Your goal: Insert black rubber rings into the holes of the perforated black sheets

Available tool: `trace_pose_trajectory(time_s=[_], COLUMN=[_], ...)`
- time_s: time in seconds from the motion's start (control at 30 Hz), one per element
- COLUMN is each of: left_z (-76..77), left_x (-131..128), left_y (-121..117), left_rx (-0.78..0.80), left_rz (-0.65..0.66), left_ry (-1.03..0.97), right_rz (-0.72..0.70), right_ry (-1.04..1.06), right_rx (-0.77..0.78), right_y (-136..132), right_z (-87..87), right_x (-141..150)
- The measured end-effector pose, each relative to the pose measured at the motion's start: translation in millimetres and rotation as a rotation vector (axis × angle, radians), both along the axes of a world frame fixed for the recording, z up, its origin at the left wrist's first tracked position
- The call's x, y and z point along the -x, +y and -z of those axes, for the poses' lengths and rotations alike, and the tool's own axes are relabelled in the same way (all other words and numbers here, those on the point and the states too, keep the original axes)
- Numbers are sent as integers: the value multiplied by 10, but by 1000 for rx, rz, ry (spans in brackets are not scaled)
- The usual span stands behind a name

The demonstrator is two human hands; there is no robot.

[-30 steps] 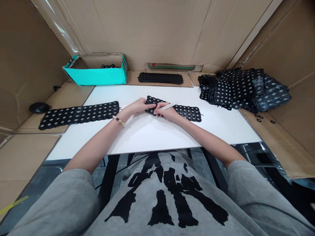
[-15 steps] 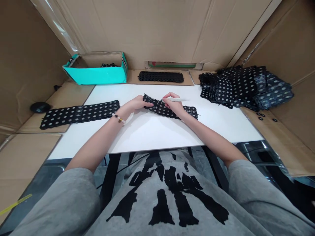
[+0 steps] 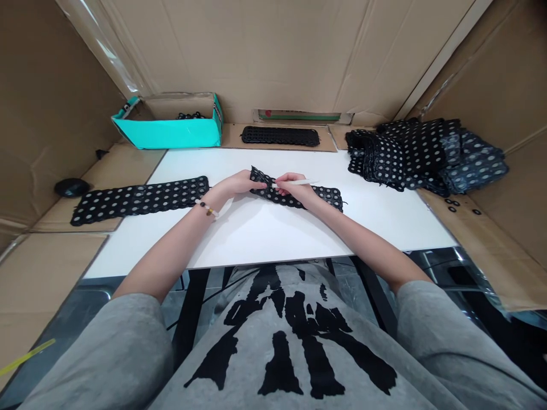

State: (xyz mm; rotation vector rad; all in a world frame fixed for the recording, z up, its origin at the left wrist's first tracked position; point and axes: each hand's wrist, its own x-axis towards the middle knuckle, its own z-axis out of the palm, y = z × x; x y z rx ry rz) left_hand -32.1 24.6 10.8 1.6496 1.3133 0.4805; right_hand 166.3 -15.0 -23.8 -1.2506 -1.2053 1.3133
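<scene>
A black strip with pale round dots (image 3: 328, 196) lies across the middle of the white board (image 3: 273, 239), its left end lifted a little. My left hand (image 3: 237, 183) grips that left end between thumb and fingers. In my right hand (image 3: 297, 187) is a slim white pen-like tool (image 3: 306, 181), held as one holds a pen. Its tip points left onto the strip, close to my left thumb; the exact contact is too small to make out. Another dotted black strip (image 3: 141, 199) lies flat to the left of my left wrist.
A turquoise box (image 3: 171, 134) with black pieces inside stands at the back left. Behind the board lies a black strip stack (image 3: 280, 136). Dotted strips are heaped (image 3: 421, 151) at the right, near several small black rings (image 3: 452, 209). A round black object (image 3: 72, 187) sits far left.
My right hand has shifted slightly left and down along the strip, bringing the white tool's tip nearer my left thumb. My left hand keeps its hold on the strip's end.
</scene>
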Motion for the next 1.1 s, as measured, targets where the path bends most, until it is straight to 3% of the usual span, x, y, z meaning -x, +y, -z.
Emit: trace_pose_trajectory(time_s=[0.27, 0.4, 0.53, 0.63, 0.9, 1.1], left_z=[17, 70, 90, 65, -80, -115], left_x=[-27, -46, -37, -3, 138, 107], left_y=[-36, -7, 20, 24, 23, -32], left_rx=[91, 166, 219, 195, 35, 42], left_rz=[2, 35, 50, 61, 167, 175], left_ry=[-182, -241, -217, -175, -12, -17], right_rz=[-7, -6, 0, 16, -42, -72], right_ry=[57, -121, -346, -425, -157, -183], right_rx=[-5, -38, -234, -278, -57, -121], right_y=[6, 6, -35, -44, -30, -79], right_z=[-16, 20, 69, 76, -12, 27], right_x=[-30, -23, 22, 38, 31, 72])
